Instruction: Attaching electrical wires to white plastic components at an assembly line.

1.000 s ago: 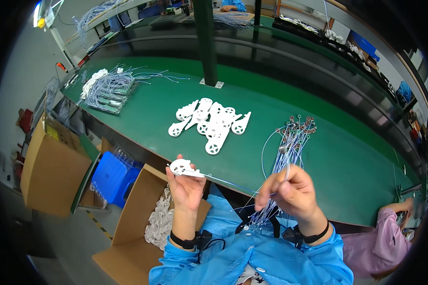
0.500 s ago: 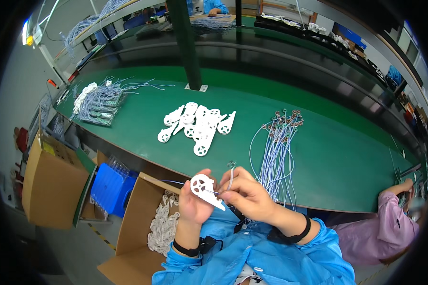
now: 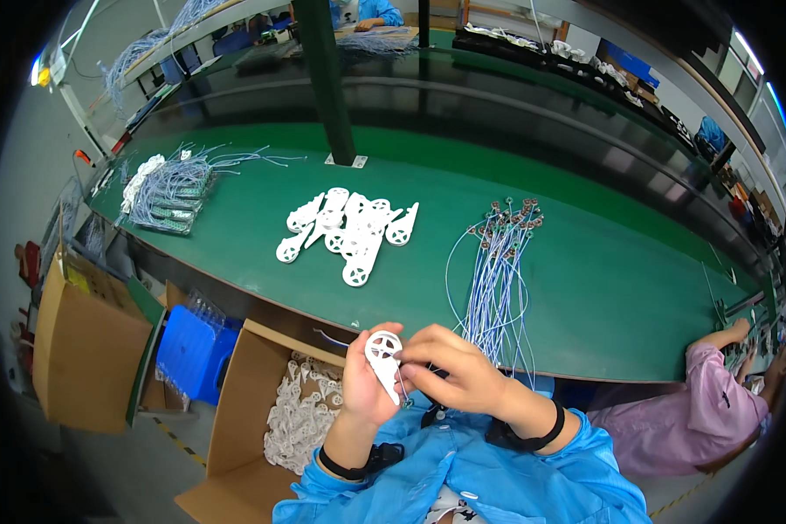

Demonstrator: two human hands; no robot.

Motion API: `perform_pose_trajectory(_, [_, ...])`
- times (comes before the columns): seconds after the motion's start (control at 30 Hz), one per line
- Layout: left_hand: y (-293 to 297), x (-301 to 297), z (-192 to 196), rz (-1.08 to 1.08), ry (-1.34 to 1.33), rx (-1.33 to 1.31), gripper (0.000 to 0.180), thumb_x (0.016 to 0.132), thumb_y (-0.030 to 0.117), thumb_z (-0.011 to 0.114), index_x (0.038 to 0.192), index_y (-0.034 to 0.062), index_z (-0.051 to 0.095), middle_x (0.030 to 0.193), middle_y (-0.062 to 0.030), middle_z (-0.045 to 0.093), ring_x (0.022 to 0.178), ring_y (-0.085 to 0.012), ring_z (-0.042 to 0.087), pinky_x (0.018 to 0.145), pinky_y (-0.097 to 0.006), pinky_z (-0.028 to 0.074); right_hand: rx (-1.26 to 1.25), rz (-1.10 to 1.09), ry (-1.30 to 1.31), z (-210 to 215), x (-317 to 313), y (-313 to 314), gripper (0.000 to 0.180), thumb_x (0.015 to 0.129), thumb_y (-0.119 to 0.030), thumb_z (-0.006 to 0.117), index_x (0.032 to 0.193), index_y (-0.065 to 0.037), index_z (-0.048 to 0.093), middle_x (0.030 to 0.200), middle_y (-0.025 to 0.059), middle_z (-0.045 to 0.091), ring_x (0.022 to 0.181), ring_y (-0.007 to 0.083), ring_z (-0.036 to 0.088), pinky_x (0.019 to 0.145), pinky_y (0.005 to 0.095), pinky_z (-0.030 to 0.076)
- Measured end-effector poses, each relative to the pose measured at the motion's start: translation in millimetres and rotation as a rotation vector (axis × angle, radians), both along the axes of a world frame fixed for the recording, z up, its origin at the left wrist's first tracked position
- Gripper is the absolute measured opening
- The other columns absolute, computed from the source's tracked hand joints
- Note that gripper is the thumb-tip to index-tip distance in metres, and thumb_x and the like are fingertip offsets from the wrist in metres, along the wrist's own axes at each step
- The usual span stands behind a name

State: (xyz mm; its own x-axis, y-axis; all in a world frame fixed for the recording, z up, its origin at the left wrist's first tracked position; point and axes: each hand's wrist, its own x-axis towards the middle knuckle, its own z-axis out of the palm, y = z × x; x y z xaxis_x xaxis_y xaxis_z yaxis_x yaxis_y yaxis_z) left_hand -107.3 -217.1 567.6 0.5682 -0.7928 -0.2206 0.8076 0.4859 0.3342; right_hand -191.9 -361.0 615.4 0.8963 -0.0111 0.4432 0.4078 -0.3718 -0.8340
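While both hands meet low at 6 o'clock | left hand grips white plastic part, round end up | right hand pinches at its lower tip, fingertips hidden | wire bundle at 1 o'clock | white parts pile at 11 o'clock on green bench.

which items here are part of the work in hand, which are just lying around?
In hand:
- left hand holding a flat white plastic part with a ring-shaped end
- right hand pinching at it
- thin pale blue wire

Lying about:
- pile of white plastic parts
- bundle of blue-white wires
- cardboard box
- blue plastic bin
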Motion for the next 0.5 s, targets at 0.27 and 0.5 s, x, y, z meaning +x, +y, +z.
perform_pose_trajectory(0.27, [-3.7, 7.1, 9.0, 0.105, 0.211, -0.068, 0.037, 0.098, 0.039, 0.035, 0.114, 0.0127, 0.055, 0.078, -0.0118, 0.045, 0.06, -0.0175, 0.041, 0.044, -0.026, 0.034, -0.16, 0.036, -0.013, -21.4, -23.3, 11.4, 0.035, 0.08, -0.004, 0.066, 0.115, -0.006, 0.058, 0.109, 0.0146, 0.051, 0.094, 0.0277, 0.056, 0.08, 0.0365, 0.048])
perform_pose_trajectory(0.5, [-11.7, 2.3, 6.8, 0.279, 0.054, 0.04, 0.04, 0.099, 0.04, 0.033, 0.116, 0.0098, 0.053, 0.078, -0.0101, 0.05, 0.06, -0.018, 0.043, 0.047, -0.028, 0.036, -0.378, 0.019, -0.053, -22.7, -12.3, 18.3, 0.035, 0.077, -0.017, 0.071, 0.11, -0.01, 0.06, 0.101, 0.0101, 0.054, 0.089, 0.0276, 0.055, 0.076, 0.0375, 0.046])
